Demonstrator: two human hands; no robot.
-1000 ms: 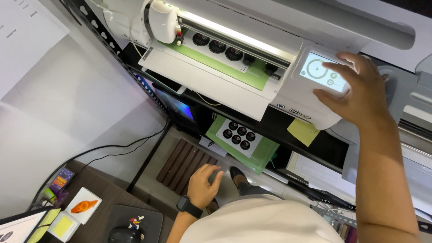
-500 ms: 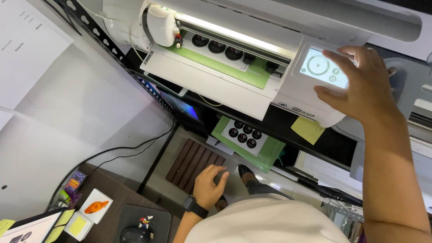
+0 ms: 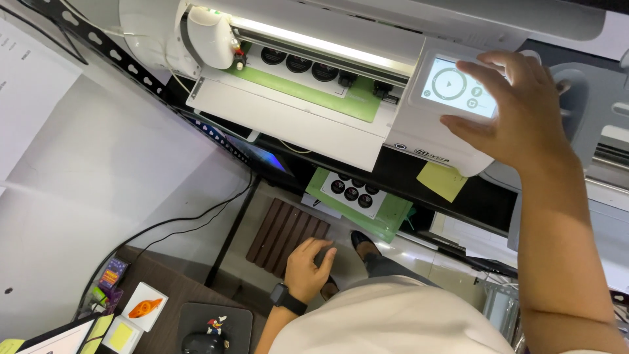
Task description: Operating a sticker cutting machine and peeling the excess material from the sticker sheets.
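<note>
right hand (image 3: 521, 115): fingers spread over the cutting machine's touchscreen (image 3: 458, 87); whether a fingertip presses the glass can't be told, and the palm hides the screen's right edge.
left hand (image 3: 308, 265): hangs low, fingers curled; palm turned away, contents unseen.
green cutting mat (image 3: 308, 92): far part runs under the roller bar, out of sight.
second green mat (image 3: 383, 219): upper end tucked beneath the shelf.
computer mouse (image 3: 196, 342): cut by the bottom edge.
small figurine (image 3: 215, 324): too small, perhaps a bird.

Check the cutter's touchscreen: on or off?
On. The touchscreen on the white cutting machine is lit, showing round icons, with the right hand at its edge. A light strip glows above the green mat.
</note>
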